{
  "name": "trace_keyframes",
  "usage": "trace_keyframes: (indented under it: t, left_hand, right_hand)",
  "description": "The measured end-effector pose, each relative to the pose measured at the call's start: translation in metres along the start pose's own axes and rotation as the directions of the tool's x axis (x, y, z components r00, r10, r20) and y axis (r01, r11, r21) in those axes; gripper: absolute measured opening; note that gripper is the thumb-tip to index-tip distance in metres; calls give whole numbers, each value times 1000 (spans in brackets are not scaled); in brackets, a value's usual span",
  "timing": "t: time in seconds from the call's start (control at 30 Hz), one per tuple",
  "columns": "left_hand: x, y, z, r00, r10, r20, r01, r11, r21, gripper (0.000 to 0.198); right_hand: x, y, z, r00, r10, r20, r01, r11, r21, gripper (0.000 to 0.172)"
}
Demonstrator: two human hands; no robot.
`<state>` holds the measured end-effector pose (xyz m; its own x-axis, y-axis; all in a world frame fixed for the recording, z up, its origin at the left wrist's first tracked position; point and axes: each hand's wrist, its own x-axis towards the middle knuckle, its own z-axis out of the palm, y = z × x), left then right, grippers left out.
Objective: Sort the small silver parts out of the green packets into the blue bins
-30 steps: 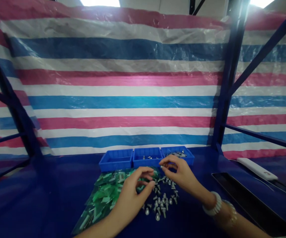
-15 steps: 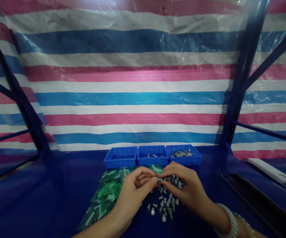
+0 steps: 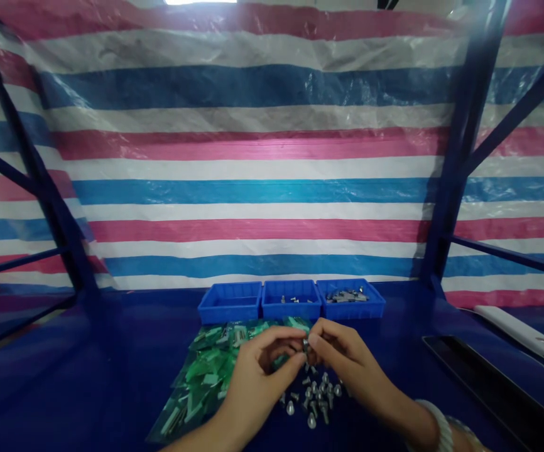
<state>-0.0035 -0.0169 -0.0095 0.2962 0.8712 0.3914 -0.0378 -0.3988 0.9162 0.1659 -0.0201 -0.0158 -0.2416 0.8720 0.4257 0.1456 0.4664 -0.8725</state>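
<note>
Between the fingertips of both hands is a small metal screw [image 3: 306,344], partly covered by the fingers. My left hand [image 3: 265,370] pinches it from the left with thumb and fingers. From the right, my right hand [image 3: 347,361] closes on it too, its thumb and forefinger touching it. Just below the hands, a loose pile of shiny metal screws [image 3: 318,395] lies on the blue tabletop [image 3: 125,376]. To the left of my left hand are clear plastic bags [image 3: 201,370] with green and pale pieces in them.
Three blue bins stand in a row behind the hands: a left bin [image 3: 230,314], a middle bin [image 3: 291,310] with a few small parts, and a right bin [image 3: 354,307] with metal pieces. A black flat device [image 3: 484,383] and a white oblong device [image 3: 521,329] lie at right.
My right hand has turned and its fingers have drawn together over the screw, nearer my left fingertips. The left forefinger and thumb have shifted slightly right. The view has tilted up a little.
</note>
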Motion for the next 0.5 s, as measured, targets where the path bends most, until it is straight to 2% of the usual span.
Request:
trace_keyframes:
  t: [0.07,0.13,0.33,0.5]
  left_hand:
    - [-1,-3,2,999,32,-20,-32,999,30,18]
    - [-2,-5,3,997,60,-46,-56,996,68,14]
    - [-4,-7,6,984,159,-85,-143,975,172,7]
    - [9,-7,-1,964,245,-108,-206,936,284,7]
  right_hand:
    - [2,3,4,997,69,41,-74,989,130,39]
    - [2,6,8,992,105,75,-117,978,175,45]
    - [0,5,13,985,97,143,-118,982,149,52]
    - [6,10,-2,993,92,71,-99,990,100,45]
